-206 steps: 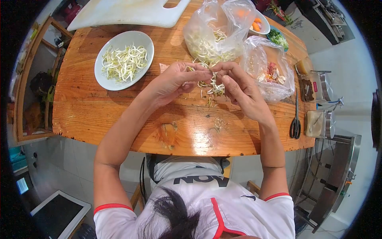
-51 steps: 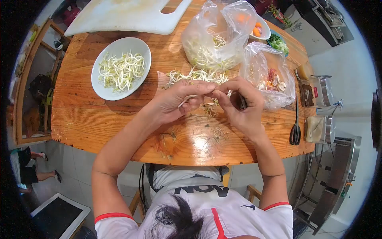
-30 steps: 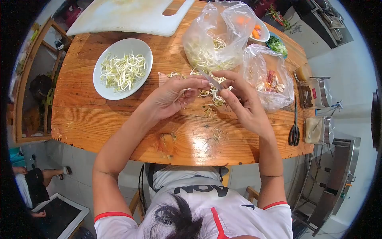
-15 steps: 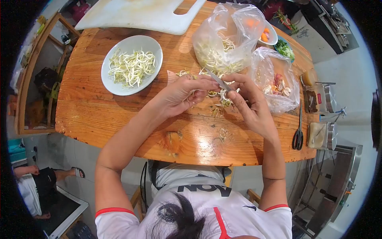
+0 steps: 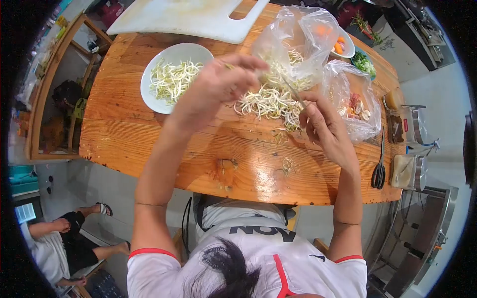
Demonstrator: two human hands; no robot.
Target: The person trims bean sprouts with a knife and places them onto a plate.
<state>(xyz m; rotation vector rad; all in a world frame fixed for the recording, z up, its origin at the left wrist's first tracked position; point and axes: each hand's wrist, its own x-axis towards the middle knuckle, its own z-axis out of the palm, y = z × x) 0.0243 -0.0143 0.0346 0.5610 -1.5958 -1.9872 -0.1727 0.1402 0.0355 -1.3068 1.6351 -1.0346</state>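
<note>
My left hand (image 5: 221, 84) is lifted and blurred beside the white bowl (image 5: 151, 95) of bean sprouts; its fingers look curled around something I cannot make out. A small knife (image 5: 294, 92) with a thin blade pointing up and left is in my right hand (image 5: 323, 121). Loose bean sprouts (image 5: 266, 103) lie heaped on the wood between the hands, with small trimmings near my right hand. Behind the heap stands an open plastic bag (image 5: 310, 44) holding more sprouts.
A white cutting board (image 5: 184, 20) lies at the back. To the right are a bag of garlic (image 5: 354, 89), dishes of orange pieces (image 5: 339, 48) and chopped greens (image 5: 364, 65), black scissors (image 5: 378, 174) and jars (image 5: 402, 171). Another person (image 5: 74, 241) sits at lower left.
My left hand has left the knife tip and moved up and left toward the bowl, uncovering the sprout heap. The knife stays in my right hand. The other person shows more at lower left.
</note>
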